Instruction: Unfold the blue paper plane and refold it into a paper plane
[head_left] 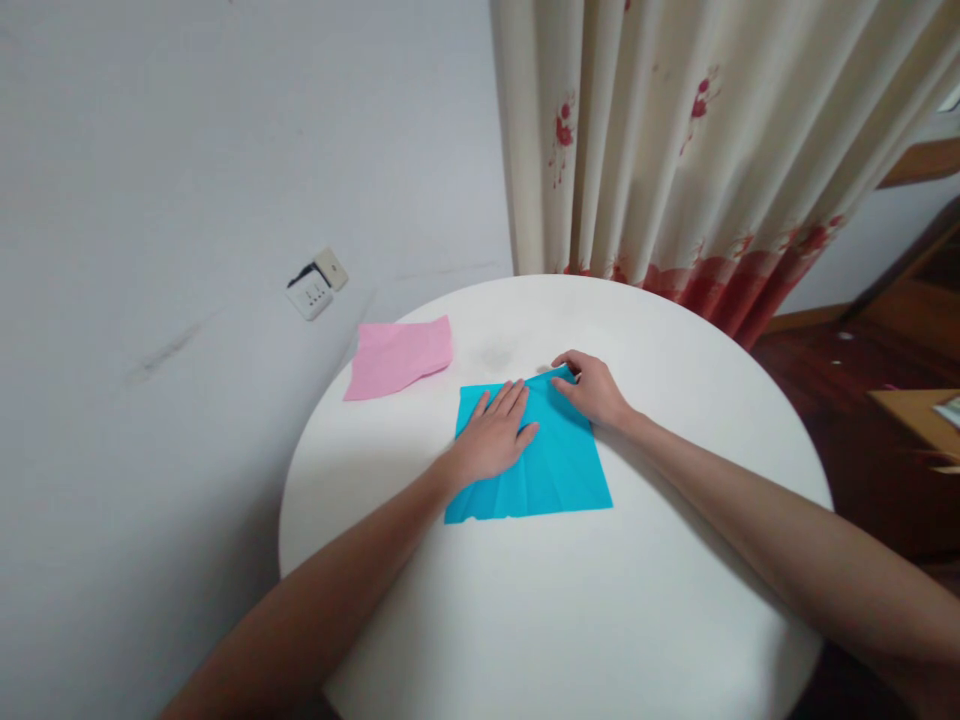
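Note:
A bright blue sheet [559,470], thin like paper or cloth, lies on the round white table with shallow creases running across it. My left hand [496,432] rests flat on its left half, fingers stretched toward the far edge. At the far right corner, my right hand [591,388] pinches the sheet between thumb and fingers, and that corner is lifted a little. Farther left on the table is a pink sheet [401,357], apart from both hands, with its right edge slightly raised.
The round white table [675,580] stands close to a pale wall [187,150] with a socket [309,295] and a switch plate [331,268]. Behind the table hangs a cream curtain [637,130] with red flowers. A wooden piece [919,420] is at the right over a dark floor.

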